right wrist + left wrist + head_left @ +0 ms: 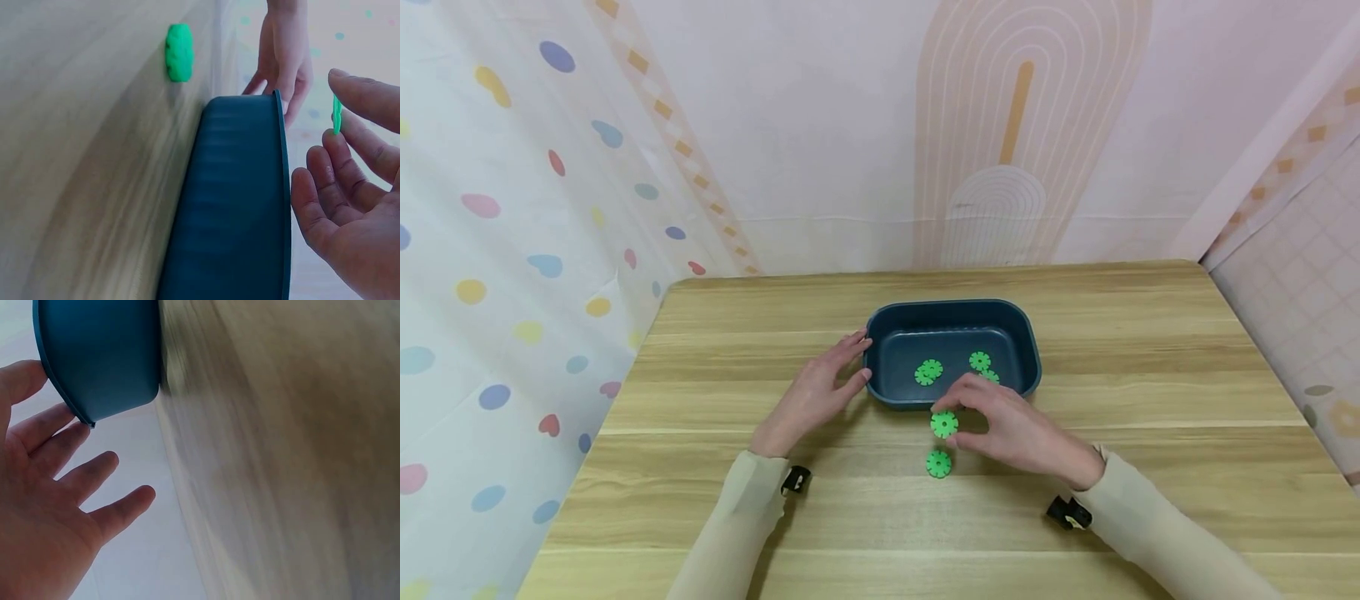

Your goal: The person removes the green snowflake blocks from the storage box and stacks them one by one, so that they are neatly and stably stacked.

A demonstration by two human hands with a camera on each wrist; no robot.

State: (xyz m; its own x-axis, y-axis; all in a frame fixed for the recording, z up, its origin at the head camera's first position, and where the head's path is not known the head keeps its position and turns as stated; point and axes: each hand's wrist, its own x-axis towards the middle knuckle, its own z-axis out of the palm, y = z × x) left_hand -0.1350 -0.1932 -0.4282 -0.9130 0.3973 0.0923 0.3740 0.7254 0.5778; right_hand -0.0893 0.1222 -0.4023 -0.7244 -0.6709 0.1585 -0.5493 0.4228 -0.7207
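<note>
My right hand [1011,427] pinches a green notched plastic disc [944,424] between thumb and fingers, just in front of the dark blue basin [951,313]. The right wrist view shows this disc [337,115] edge-on, level with the basin's rim. A second green disc [938,463] lies on the table nearer to me. Inside the basin lie several more, with an overlapping pair [927,372] near the middle and others at the right, partly behind my right hand. My left hand [816,390] touches the basin's left rim with its fingers spread, as the left wrist view [50,469] also shows.
The basin stands on a wood-grain table [1120,342], a little short of its back edge. A patterned curtain [820,125] hangs behind and to the left. Each wrist wears a small black device, such as the right one [1069,512].
</note>
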